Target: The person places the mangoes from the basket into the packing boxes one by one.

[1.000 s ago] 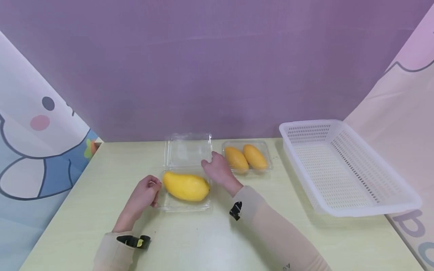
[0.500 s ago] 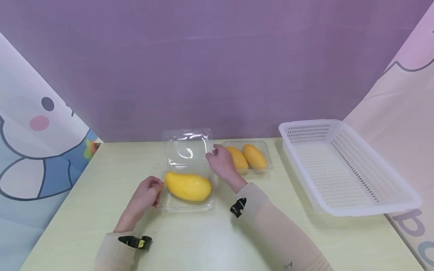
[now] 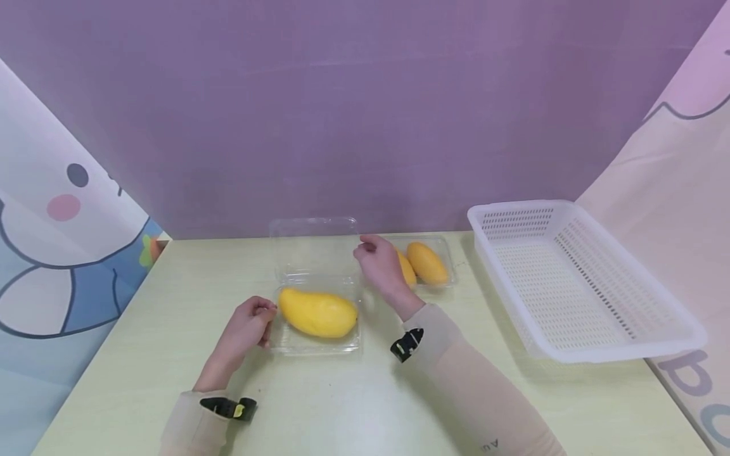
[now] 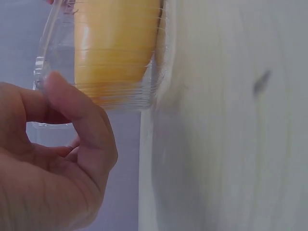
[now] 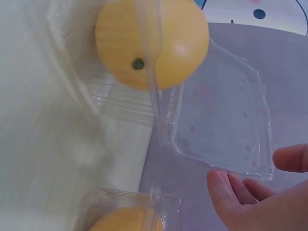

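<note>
A large yellow mango (image 3: 318, 313) lies in the base of a clear plastic clamshell container (image 3: 319, 349). My left hand (image 3: 245, 326) is at the container's left side; in the left wrist view its thumb and index finger (image 4: 62, 91) pinch the rim. The hinged lid (image 3: 313, 248) tilts up at the back, raised off the table. At the lid's right edge is my right hand (image 3: 381, 265). In the right wrist view, the lid's corner (image 5: 262, 174) sits between the thumb and the fingers of my right hand (image 5: 264, 199).
A second clear container (image 3: 452, 278) with two smaller orange mangoes (image 3: 428, 263) stands right of the hands, partly covered by my right hand. Farther right is a white perforated basket (image 3: 507, 304). A purple cloth wall (image 3: 365, 126) rises behind the table (image 3: 319, 405).
The lid has tilted up from lying back near the table. My right hand has moved up and slightly right along with it. My left hand has hardly moved.
</note>
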`<state>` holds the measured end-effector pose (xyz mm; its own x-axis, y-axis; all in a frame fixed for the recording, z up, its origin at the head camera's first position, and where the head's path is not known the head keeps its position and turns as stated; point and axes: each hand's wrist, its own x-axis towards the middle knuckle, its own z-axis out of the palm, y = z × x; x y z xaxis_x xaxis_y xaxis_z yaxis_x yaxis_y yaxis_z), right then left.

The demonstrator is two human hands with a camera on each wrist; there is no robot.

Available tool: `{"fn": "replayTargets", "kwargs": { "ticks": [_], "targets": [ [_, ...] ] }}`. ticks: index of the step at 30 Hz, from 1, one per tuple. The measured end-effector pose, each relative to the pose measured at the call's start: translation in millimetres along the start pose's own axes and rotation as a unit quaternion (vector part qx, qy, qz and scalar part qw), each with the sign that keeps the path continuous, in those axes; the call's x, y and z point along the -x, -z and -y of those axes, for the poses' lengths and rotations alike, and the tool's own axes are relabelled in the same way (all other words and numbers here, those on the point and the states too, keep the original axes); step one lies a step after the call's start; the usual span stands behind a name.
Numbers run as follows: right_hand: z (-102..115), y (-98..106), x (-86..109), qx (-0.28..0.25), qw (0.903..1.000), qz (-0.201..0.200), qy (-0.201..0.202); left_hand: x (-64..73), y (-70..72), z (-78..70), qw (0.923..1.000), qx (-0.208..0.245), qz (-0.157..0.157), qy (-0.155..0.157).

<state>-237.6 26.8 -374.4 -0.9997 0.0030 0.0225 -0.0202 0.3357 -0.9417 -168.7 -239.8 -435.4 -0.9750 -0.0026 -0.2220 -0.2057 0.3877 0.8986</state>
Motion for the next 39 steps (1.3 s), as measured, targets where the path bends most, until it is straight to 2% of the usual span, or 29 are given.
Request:
{"fn": "replayTargets", "kwargs": {
  "ticks": [7, 14, 17, 30, 33, 39],
  "targets": [
    [4.5, 7.0, 2.2, -0.019, 0.9998, -0.004, -0.005, -0.6, -0.3, 0.5, 1.0, 0.006, -0.001, 0.002],
    [5.5, 14.9, 1.7, -0.115, 0.9928, 0.007, -0.031, -1.7, -0.9, 0.8, 0.9999, 0.014, -0.001, -0.002],
    [6.0, 18.5, 1.9, -0.136, 0.9893, 0.02, -0.05, -1.9, -1.1, 1.4, 0.9999, 0.016, -0.001, -0.003],
    [5.4, 27.7, 9.0, -0.106, 0.9851, 0.085, -0.106, -1.7, -1.1, -1.1, 0.9998, 0.021, 0.001, 0.002],
    [4.4, 29.5, 12.9, -0.091, 0.9849, 0.095, -0.113, -1.7, -1.1, -1.4, 0.9997, 0.021, 0.003, 0.01],
    [-1.8, 30.1, 21.6, -0.094, 0.983, 0.101, -0.12, -0.9, 2.8, -1.3, 0.9985, 0.038, 0.02, 0.033]
  ]
}}
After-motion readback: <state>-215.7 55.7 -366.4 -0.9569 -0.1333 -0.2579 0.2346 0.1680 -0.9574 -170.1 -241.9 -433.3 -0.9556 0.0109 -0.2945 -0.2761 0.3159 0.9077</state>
